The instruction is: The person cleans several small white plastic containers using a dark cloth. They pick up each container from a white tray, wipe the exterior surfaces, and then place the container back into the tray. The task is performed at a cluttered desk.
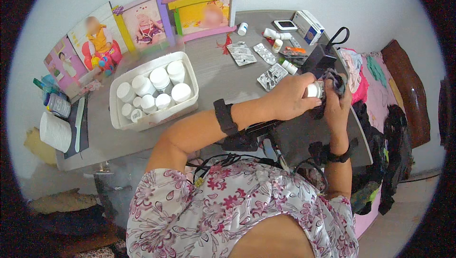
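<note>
Near the table's right side, my left hand grips a small white bottle by its cap end. My right hand holds a dark, fuzzy cloth against the same bottle's other end, so part of the bottle is hidden. Just beyond my hands lie a small white bottle on its side and a silver blister pack. To the left, a white plastic bin holds several white-capped bottles standing upright.
Behind my hands are a black box-shaped object with a strap, a white-and-blue carton, a white device with a dark screen and more blister packs. Picture frames line the wall. A paper roll sits far left; cables hang before me.
</note>
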### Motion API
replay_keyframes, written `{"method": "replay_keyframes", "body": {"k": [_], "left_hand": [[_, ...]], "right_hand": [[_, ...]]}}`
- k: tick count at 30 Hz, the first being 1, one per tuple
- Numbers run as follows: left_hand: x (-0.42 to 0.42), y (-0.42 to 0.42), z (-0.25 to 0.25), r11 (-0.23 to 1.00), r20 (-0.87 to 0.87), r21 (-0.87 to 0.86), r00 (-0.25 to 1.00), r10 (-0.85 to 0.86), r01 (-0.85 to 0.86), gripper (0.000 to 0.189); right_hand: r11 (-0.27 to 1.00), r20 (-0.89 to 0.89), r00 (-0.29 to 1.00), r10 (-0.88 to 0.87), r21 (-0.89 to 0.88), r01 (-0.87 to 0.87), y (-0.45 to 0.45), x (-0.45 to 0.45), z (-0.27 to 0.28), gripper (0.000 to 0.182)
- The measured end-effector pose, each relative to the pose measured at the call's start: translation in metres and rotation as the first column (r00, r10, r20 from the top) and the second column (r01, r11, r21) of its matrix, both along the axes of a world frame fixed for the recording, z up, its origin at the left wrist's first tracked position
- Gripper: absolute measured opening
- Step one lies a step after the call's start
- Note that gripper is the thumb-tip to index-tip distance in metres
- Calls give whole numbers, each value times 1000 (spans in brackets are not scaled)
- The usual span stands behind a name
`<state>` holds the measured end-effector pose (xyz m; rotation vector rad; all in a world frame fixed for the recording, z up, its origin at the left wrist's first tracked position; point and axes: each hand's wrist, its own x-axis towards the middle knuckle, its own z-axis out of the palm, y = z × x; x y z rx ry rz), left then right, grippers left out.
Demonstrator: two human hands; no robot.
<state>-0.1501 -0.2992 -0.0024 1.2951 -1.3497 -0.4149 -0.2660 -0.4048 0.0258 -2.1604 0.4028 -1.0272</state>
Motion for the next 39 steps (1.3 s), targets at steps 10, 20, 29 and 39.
{"method": "replay_keyframes", "body": {"k": [10,20,29,39], "left_hand": [[-8,-3,0,979,185,-89,962,200,-186,39],[-7,-2,5,981,30,-119,987,159,-154,39],[-3,-3,4,992,-2,-3,992,123,-123,35],[-3,3,14,990,69,-33,988,137,-135,38]], "right_hand": [[997,-59,997,-51,-63,47,7,0,7,16],[812,159,983,92,560,-166,2,2,3,18],[964,-57,998,-10,-265,-6,5,-5,3,29],[932,80,991,108,338,-129,-4,4,-4,19]]}}
